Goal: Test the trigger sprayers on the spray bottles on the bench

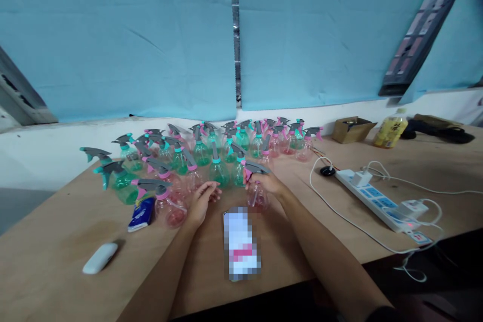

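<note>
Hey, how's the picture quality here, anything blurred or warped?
Head view: the phone on the table is pixelated into blocks; the spray bottles are soft, the far ones most, and so is the pink bottle in the right hand; wide-angle warp leans the dark frame at right; lighting is flat.

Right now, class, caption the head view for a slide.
Right hand grips a pink spray bottle; left hand lies open nearby on the wooden table.
</note>
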Demonstrator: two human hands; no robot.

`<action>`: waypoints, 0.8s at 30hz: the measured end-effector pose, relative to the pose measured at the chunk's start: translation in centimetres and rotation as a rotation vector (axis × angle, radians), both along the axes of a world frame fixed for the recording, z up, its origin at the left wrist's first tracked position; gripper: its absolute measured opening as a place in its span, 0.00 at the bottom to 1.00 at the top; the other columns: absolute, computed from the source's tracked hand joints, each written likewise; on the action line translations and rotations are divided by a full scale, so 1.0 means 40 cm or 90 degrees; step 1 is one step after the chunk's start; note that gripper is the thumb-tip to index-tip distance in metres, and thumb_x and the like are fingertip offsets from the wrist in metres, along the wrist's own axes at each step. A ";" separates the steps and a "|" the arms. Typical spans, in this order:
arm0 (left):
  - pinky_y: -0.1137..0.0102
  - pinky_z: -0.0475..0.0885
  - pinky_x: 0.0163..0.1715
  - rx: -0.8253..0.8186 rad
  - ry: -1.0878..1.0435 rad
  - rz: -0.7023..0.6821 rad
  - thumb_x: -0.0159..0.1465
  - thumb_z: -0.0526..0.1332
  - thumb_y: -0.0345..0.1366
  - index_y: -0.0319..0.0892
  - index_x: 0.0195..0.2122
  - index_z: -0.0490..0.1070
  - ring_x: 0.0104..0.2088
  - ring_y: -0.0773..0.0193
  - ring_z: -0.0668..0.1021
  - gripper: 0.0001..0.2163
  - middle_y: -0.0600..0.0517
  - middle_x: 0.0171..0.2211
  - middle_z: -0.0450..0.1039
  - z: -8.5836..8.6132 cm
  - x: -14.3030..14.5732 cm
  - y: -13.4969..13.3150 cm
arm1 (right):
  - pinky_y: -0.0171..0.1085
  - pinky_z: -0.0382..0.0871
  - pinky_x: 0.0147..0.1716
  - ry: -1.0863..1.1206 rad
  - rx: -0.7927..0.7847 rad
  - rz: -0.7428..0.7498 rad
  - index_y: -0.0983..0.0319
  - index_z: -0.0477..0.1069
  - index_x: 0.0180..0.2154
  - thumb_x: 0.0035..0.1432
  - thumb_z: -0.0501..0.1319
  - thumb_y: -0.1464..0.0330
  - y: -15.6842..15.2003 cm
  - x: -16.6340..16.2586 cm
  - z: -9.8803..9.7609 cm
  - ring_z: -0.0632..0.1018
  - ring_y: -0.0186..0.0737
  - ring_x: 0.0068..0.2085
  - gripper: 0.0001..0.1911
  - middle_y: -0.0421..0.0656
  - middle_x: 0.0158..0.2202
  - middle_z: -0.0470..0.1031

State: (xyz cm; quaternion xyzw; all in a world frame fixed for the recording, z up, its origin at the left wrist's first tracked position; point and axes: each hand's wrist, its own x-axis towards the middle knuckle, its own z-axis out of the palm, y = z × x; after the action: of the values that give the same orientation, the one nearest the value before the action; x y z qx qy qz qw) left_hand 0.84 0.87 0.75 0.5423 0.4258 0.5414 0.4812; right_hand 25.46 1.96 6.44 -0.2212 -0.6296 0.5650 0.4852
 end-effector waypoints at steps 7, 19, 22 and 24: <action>0.73 0.63 0.26 0.044 0.045 0.054 0.59 0.57 0.44 0.42 0.23 0.65 0.24 0.68 0.69 0.12 0.56 0.22 0.66 -0.020 -0.003 0.017 | 0.35 0.65 0.28 -0.016 0.054 0.014 0.60 0.75 0.39 0.45 0.57 0.73 0.003 0.000 0.007 0.75 0.35 0.25 0.17 0.39 0.29 0.76; 0.71 0.42 0.22 0.057 0.282 0.077 0.52 0.58 0.36 0.44 0.13 0.48 0.19 0.72 0.52 0.17 0.60 0.15 0.43 -0.024 -0.013 0.002 | 0.35 0.65 0.27 -0.013 0.050 -0.014 0.61 0.75 0.38 0.44 0.57 0.72 0.012 -0.008 -0.002 0.75 0.36 0.25 0.16 0.39 0.28 0.76; 0.72 0.43 0.21 0.060 0.301 0.076 0.52 0.57 0.36 0.44 0.13 0.48 0.19 0.72 0.52 0.17 0.60 0.15 0.43 -0.020 -0.010 0.001 | 0.35 0.66 0.27 -0.007 0.050 -0.008 0.60 0.75 0.40 0.44 0.57 0.73 0.014 -0.006 0.000 0.74 0.35 0.25 0.18 0.38 0.27 0.76; 0.72 0.43 0.21 0.062 0.307 0.074 0.52 0.57 0.36 0.43 0.13 0.49 0.18 0.72 0.53 0.16 0.60 0.14 0.44 -0.020 -0.010 0.002 | 0.35 0.66 0.27 -0.002 0.029 -0.015 0.60 0.75 0.40 0.44 0.58 0.73 0.015 -0.005 -0.003 0.74 0.35 0.24 0.18 0.38 0.26 0.75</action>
State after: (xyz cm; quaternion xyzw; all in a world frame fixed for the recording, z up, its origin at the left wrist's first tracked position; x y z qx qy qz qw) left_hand 0.43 0.96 -0.04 0.6527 0.5322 0.4432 0.3071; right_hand 25.27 2.57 6.34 -0.2181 -0.6404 0.5443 0.4961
